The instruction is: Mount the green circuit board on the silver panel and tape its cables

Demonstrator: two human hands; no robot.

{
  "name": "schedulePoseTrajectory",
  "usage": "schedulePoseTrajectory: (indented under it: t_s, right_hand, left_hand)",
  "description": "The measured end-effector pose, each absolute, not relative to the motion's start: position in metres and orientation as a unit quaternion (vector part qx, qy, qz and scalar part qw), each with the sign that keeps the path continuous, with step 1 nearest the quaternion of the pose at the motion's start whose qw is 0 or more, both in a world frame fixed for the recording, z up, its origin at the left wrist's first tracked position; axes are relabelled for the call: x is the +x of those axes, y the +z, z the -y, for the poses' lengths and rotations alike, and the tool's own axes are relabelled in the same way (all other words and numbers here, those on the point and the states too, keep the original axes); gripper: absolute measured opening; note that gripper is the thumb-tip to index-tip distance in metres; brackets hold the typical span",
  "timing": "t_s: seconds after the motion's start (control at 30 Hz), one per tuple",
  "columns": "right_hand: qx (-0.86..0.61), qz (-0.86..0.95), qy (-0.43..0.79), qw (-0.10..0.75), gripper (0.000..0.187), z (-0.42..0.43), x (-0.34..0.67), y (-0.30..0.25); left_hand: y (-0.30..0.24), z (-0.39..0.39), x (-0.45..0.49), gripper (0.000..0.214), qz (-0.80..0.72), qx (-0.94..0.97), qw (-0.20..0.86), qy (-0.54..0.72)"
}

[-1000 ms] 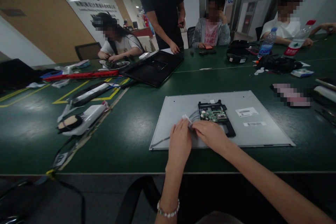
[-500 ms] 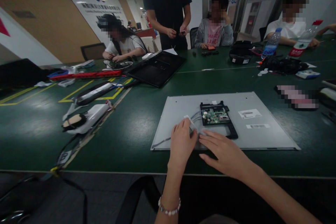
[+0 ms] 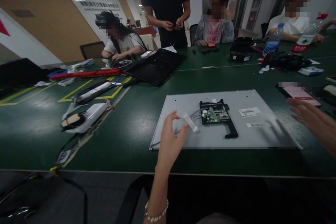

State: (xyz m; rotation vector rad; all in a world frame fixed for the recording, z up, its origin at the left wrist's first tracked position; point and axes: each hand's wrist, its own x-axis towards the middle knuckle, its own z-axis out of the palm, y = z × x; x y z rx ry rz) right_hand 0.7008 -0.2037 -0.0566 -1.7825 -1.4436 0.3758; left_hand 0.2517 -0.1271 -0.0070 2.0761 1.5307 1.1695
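A flat grey metal panel [image 3: 252,136] lies on the green table in front of me. On it sits a black plastic bracket [image 3: 231,129] with a green circuit board [image 3: 215,115]. Grey wires [image 3: 195,113] run from the board's left side, and a strip of whitish tape [image 3: 190,123] lies over them. My left hand [image 3: 172,136] is over the panel's left part, thumb and fingers apart, just left of the tape and holding nothing. My right hand [image 3: 312,122] is off the panel's right edge, fingers stretched out and blurred, near a pink phone [image 3: 300,94].
A black plastic cover [image 3: 157,66] lies farther back. Cables and a white-and-black device [image 3: 88,117] are at left. Two bottles, one with a blue cap [image 3: 274,40], a black case [image 3: 240,49] and a dark bundle stand back right. Several people are around the table's far side.
My right hand has left the tape area and swung far right, past the panel. My left hand has let go of the tape and drawn slightly left, its fingers opening.
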Motion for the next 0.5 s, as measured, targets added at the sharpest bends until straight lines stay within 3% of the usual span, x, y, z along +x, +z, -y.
schedulePoseTrajectory:
  t_s: [0.13,0.3,0.5]
  right_hand:
    - [-0.694,0.502,0.282,0.432,0.068,0.187,0.723,-0.077]
    - [-0.639,0.366,0.413,0.535,0.064,0.172,0.700,-0.068]
    - [-0.637,0.327,0.405,0.569,0.072,0.173,0.668,-0.051]
  left_hand:
    - [-0.005,0.100,0.210,0.027,-0.588,0.642,0.203,0.449]
    - [0.004,0.072,0.164,0.037,-0.601,0.535,0.367,0.467]
    - [0.009,0.068,0.152,0.033,-0.546,0.460,0.536,0.451]
